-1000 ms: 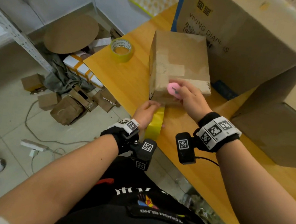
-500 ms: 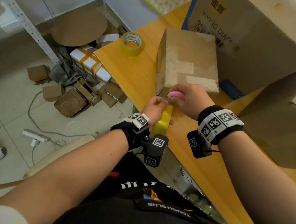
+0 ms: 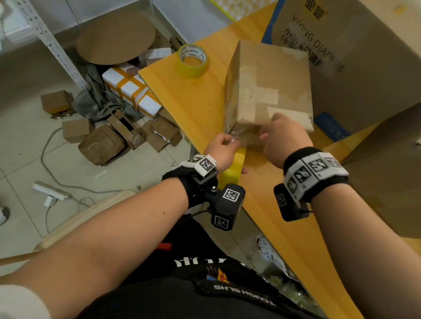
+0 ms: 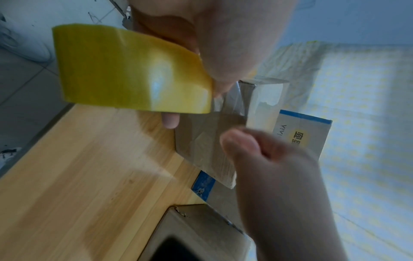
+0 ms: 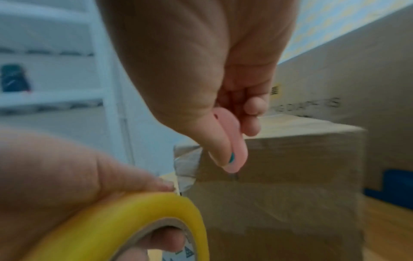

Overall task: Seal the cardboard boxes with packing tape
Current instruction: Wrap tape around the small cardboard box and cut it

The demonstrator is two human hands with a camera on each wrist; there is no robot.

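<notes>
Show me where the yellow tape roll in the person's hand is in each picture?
Head: the tape roll peeks out just below the left hand, at the table edge.
Left wrist: it fills the upper left, under the palm.
Right wrist: bottom left, fingers through its hole.
Shared landmark: the small cardboard box right behind the roll.

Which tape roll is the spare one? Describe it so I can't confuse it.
On the wooden table, look at the far left corner, left of the small cardboard box. The spare tape roll lies flat there, untouched, while the other roll is gripped in the left hand.
</notes>
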